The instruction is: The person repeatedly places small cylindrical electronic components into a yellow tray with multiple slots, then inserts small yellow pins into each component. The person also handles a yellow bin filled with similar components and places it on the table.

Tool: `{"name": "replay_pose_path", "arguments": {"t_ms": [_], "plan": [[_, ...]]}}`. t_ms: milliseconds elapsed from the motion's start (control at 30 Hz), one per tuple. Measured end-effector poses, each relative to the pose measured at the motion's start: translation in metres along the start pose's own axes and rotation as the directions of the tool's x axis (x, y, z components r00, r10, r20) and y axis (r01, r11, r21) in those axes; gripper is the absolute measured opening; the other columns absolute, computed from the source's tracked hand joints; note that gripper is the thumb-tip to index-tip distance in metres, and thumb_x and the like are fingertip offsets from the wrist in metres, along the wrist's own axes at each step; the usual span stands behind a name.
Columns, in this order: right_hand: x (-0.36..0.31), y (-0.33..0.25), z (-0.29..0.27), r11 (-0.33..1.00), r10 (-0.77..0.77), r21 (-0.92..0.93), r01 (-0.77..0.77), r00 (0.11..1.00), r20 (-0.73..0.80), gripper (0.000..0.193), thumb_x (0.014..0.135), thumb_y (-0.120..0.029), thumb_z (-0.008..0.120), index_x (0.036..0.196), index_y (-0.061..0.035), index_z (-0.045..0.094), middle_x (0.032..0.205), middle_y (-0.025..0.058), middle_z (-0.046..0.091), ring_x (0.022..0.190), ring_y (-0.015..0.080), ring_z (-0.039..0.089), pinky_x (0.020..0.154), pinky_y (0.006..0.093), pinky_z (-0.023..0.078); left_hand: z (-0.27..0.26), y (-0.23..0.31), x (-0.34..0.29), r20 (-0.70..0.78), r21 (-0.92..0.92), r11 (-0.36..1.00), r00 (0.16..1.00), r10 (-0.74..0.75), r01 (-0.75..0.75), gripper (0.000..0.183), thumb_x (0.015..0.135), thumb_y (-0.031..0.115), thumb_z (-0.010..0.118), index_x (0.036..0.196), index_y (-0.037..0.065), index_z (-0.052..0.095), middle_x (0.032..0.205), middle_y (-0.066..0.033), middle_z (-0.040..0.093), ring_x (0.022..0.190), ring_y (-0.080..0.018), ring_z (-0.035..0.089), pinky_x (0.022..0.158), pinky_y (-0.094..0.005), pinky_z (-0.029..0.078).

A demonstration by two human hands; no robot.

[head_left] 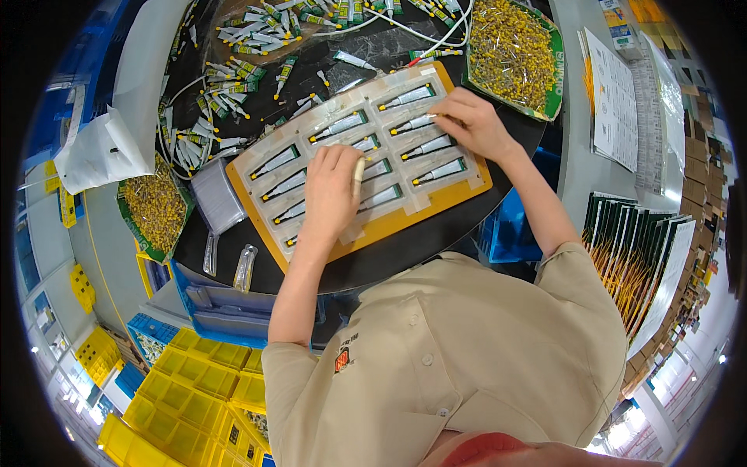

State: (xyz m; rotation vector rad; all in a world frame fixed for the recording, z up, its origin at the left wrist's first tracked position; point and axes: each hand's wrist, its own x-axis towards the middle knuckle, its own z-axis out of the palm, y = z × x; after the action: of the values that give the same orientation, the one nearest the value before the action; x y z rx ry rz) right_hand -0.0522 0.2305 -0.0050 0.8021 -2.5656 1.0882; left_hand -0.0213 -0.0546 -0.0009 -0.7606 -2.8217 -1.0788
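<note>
Set aslant on a black tabletop [405, 253]: a flat yellow-orange board [470, 187], faced with a clear, shiny plastic sheet [362, 100] of shaped pockets and patched with strips of tape. Lying in the pockets: slim silvery tubes [440, 171], broad and dark green at one end, tapering to a small yellow cap at the other.

Curled palm-down over the middle of the sheet: the left hand [331, 187], with a pale cover on one digit; clasping or merely resting, impossible to tell, with fingertips hidden. Bent at the broad end of a tube in the upper right: the right hand [472, 121], fingertips close together; pinching or just touching, impossible to tell.

Heaped loosely beyond the board: more tubes [257, 35], with green and yellow labels too small to read. Near its upper right, a green carton [533, 111] with pale lettering, full of tiny yellow-headed pieces [506, 54]. Beside its left edge, a glossy stack of clear plastic [218, 191]. Farther right, white papers [615, 109] with fine dark print. Worn: a smooth beige shirt [482, 335] bearing a small reddish badge [341, 360].
</note>
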Motion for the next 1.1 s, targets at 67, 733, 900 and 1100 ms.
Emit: {"name": "replay_pose_path", "arguments": {"t_ms": [67,733,900,1100], "plan": [[0.000,0.010,-0.005,0.986,-0.003,-0.167,0.018,0.996,0.090,0.011,0.086,-0.011,0.070,0.096,-0.0058,0.070,0.088,0.0067,0.062,0.085,0.0245,0.062,0.072,0.0342,0.053,0.000,-0.005,0.001,0.037,0.029,0.999,0.999,0.037,-0.038,0.024,0.077,-0.001,0.065,0.100,0.004,0.060,0.102,-0.0109,0.060,0.099,-0.0326,0.055,0.086,-0.0421,0.045],[-0.016,-0.066,0.044,0.994,-0.085,0.083,0.076,0.991,0.104,0.014,0.081,-0.010,0.075,0.094,-0.0046,0.072,0.083,0.0083,0.062,0.081,0.0274,0.061,0.073,0.0363,0.051,-0.054,-0.053,-0.087,-0.293,0.010,0.976,0.934,-0.204,0.217,0.013,0.088,0.004,0.068,0.101,0.004,0.070,0.085,-0.0129,0.066,0.076,-0.0313,0.064,0.069,-0.0360,0.052],[-0.005,-0.065,0.076,0.994,-0.112,0.019,0.110,0.987,0.114,0.014,0.081,-0.008,0.074,0.094,-0.0046,0.073,0.082,0.0086,0.062,0.078,0.0274,0.059,0.070,0.0372,0.050,-0.058,-0.070,-0.066,-0.260,0.276,0.961,0.964,0.050,0.024,0.030,0.073,0.003,0.066,0.101,0.012,0.072,0.085,-0.0050,0.064,0.086,-0.0260,0.062,0.076,-0.0381,0.049],[0.011,-0.078,0.076,0.987,0.061,0.144,-0.071,0.996,0.069,0.014,0.084,-0.010,0.073,0.097,-0.0031,0.073,0.083,0.0095,0.065,0.076,0.0262,0.062,0.068,0.0352,0.050,-0.075,-0.080,-0.064,-0.067,0.339,0.936,0.990,0.123,-0.093,0.032,0.077,0.004,0.060,0.107,0.009,0.070,0.085,-0.0046,0.062,0.089,-0.0247,0.060,0.079,-0.0372,0.049]]}}
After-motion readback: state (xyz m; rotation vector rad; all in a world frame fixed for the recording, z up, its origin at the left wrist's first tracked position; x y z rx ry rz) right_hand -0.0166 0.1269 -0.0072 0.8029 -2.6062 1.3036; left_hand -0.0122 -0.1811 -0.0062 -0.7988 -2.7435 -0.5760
